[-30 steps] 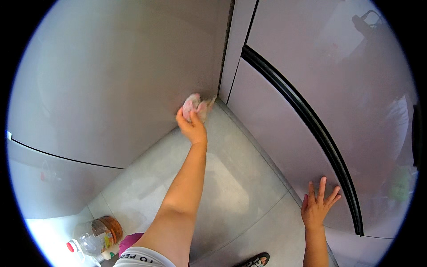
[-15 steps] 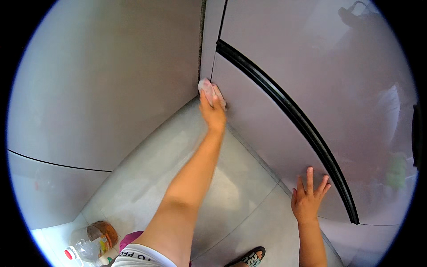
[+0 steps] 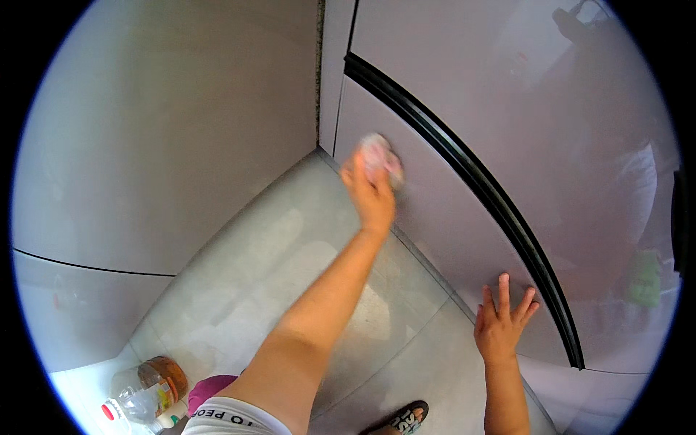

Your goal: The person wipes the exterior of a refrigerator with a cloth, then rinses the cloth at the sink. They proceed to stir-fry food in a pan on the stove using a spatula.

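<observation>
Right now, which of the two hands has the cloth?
The left hand, higher in the picture, grips the pink-and-white cloth. The right hand holds none; it is spread open beside the curved black strip.

At the lower left, a clear plastic jug [image 3: 139, 391] with a red cap and some amber liquid sits just beside a smaller white bottle [image 3: 171, 415], while a dark patterned sandal [image 3: 415, 420] shows against the grey tiled floor [image 3: 264, 272] near the bottom edge.

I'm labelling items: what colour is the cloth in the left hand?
The cloth is pale pink and whitish, slightly blurred, as the head view shows.
</observation>
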{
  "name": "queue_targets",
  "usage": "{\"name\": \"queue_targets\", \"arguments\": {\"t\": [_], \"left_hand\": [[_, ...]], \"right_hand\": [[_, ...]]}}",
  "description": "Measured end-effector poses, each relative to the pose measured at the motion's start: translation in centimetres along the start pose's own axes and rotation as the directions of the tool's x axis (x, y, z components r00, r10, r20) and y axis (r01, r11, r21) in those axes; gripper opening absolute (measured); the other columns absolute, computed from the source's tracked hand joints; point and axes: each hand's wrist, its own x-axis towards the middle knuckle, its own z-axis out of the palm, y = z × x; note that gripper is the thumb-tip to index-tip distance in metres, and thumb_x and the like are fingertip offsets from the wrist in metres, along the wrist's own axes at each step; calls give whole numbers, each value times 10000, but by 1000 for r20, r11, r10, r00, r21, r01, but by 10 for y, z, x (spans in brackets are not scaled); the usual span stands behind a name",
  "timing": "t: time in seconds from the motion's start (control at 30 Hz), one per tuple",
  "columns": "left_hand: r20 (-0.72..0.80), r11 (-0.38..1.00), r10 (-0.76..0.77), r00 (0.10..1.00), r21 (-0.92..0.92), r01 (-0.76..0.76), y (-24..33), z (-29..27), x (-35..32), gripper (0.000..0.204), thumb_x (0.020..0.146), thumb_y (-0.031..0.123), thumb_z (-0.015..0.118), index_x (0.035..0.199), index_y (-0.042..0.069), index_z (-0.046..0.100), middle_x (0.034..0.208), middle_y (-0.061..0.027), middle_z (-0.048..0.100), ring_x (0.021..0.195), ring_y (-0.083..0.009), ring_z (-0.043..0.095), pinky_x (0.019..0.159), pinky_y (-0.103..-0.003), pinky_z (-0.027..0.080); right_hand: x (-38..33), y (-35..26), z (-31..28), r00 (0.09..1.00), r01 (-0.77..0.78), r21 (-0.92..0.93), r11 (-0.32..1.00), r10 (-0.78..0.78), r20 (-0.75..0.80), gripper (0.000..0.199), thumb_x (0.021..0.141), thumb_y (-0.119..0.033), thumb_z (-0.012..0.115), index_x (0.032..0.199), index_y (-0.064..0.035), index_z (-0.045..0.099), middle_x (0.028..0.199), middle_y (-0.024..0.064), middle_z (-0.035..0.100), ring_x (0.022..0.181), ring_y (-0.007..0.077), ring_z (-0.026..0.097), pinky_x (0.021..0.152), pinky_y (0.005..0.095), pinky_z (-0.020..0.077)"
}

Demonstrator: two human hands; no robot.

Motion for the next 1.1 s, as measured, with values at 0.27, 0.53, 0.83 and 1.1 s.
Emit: {"name": "queue_targets", "arguments": {"t": [0.27, 0.53, 0.83, 1.1], "left_hand": [[182, 453, -755, 630, -551, 701, -62, -2, 30, 350, 982, 226, 385, 1315, 158, 304, 915, -120, 556, 501, -204, 509, 340, -404, 447], [555, -127, -813, 174, -462, 878, 10, 9, -116, 190, 982, 320, 439, 1048, 142, 443, 896, -46, 541, 710, -160, 566, 518, -301, 484], [604, -387, -782, -155, -274, 881, -2, 22, -220, 368, 954, 366, 487, 1237, 132, 461, 1021, -57, 547, 959, -216, 552, 768, -380, 513], [540, 38, -531, 653, -755, 655, -174, -22, 27, 231, 983, 252, 411, 901, 63, 514, 860, -76, 562, 743, -192, 557, 602, -389, 492]], "right_hand": [[3, 1, -9, 1000, -10, 64, 998, 9, 22, 230, 810, -140, 606, 1032, -112, 662, 1479, -16, 320, 1399, 421, 64, 1098, 594, 39], [4, -4, -14, 999, -43, 114, 993, 39, 37, 265, 778, -120, 621, 1040, -95, 655, 1488, 16, 301, 1393, 444, 64, 1083, 621, 52], [5, 1, -30, 988, -30, 153, 988, 6, 156, 334, 739, -137, 667, 1068, -86, 646, 1496, 37, 281, 1383, 433, 121, 1068, 636, 115], [-16, 11, -48, 934, -30, 320, 947, -87, 347, 434, 684, -144, 721, 1102, -74, 625, 1498, 165, 219, 1387, 417, 130, 1048, 655, 143]]}}
